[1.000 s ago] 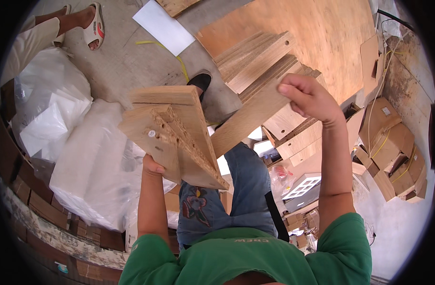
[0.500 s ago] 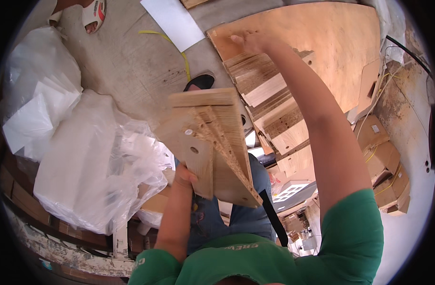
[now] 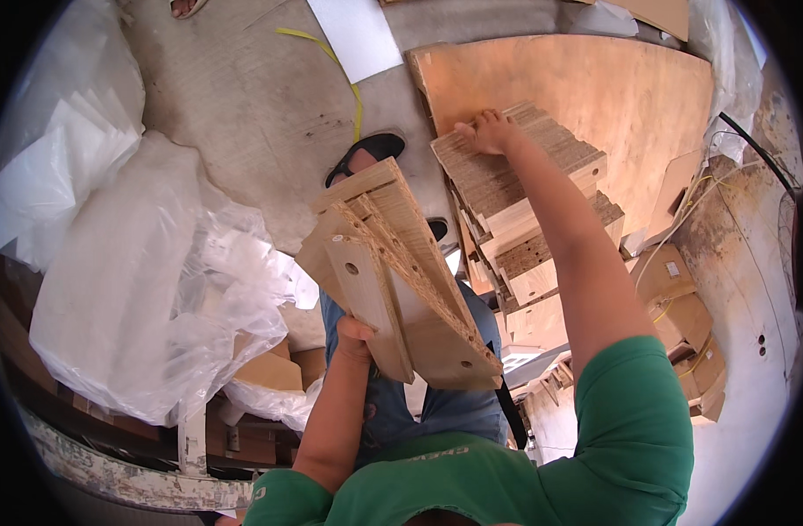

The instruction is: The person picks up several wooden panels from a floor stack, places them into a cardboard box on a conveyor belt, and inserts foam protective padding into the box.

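My left hand (image 3: 356, 337) is closed around the lower left edge of a bundle of flat, light wooden boards (image 3: 410, 307). The boards are fanned at different angles, and some have round drilled holes and rough chipboard edges. My right hand (image 3: 489, 133) rests with fingers apart on the far left part of a stack of wooden boards (image 3: 542, 158). That stack is uneven, with brown grained faces and holes in some ends. Beneath and behind it is a large plywood sheet (image 3: 612, 79).
Plastic-wrapped white packages (image 3: 129, 289) stand on the left above a worn frame (image 3: 129, 473). A white sheet (image 3: 357, 39) and a yellow strap (image 3: 335, 61) lie on the concrete floor (image 3: 226, 96). Cardboard boxes (image 3: 678, 316) sit by the right wall. Another person's foot (image 3: 186, 7) shows at the top.
My right hand has come nearer, from over the plywood's far left corner onto the board stack. The boards in my left hand have tilted slightly. The other person's foot has moved mostly out of view.
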Demonstrator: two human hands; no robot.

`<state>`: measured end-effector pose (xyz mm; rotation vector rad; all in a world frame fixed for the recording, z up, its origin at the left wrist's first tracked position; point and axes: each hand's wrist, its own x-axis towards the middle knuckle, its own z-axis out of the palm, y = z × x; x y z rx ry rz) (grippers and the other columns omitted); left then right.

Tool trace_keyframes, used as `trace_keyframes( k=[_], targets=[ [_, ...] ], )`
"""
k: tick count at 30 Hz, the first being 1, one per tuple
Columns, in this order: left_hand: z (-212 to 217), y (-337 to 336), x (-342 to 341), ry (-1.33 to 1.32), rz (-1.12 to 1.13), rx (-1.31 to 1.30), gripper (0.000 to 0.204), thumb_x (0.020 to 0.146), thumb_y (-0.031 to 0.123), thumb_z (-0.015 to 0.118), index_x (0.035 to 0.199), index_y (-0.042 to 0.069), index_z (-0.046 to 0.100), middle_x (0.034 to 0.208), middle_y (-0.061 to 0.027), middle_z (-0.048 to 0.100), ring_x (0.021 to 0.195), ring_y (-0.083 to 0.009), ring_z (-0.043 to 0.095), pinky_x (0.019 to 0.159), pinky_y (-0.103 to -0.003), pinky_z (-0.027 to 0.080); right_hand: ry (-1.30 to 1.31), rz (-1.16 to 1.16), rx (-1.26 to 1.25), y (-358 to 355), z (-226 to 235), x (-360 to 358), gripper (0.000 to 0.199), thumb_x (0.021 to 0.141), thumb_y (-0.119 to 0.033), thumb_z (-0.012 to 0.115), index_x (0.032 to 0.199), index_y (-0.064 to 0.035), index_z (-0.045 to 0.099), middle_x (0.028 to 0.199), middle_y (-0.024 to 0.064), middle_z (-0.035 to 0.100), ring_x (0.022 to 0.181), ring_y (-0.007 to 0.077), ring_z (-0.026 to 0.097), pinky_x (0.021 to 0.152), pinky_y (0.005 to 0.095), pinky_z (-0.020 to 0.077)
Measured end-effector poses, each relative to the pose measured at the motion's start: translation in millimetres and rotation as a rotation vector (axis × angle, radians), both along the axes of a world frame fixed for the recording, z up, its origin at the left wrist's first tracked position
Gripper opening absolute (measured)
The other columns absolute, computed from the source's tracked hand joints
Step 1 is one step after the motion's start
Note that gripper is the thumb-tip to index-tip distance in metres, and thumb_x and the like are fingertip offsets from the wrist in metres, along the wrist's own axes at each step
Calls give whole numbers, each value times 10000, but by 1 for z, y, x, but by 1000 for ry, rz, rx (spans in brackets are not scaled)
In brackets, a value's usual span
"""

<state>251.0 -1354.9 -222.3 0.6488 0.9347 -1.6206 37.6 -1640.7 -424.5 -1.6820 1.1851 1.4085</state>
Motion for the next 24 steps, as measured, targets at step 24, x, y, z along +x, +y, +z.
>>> trace_keyframes(
  k=[24],
  targets=[
    [211, -148, -62, 22, -819, -661, 858, 540, 258, 702, 1286, -48, 409, 1214, -211, 536, 1055, -358, 562, 900, -446, 484, -1344, -2079, 171, 190, 458, -50, 548, 981, -429, 333, 1369, -44, 376, 1410, 84, 374, 1271, 167, 357, 1049, 305, 296]
  ],
)
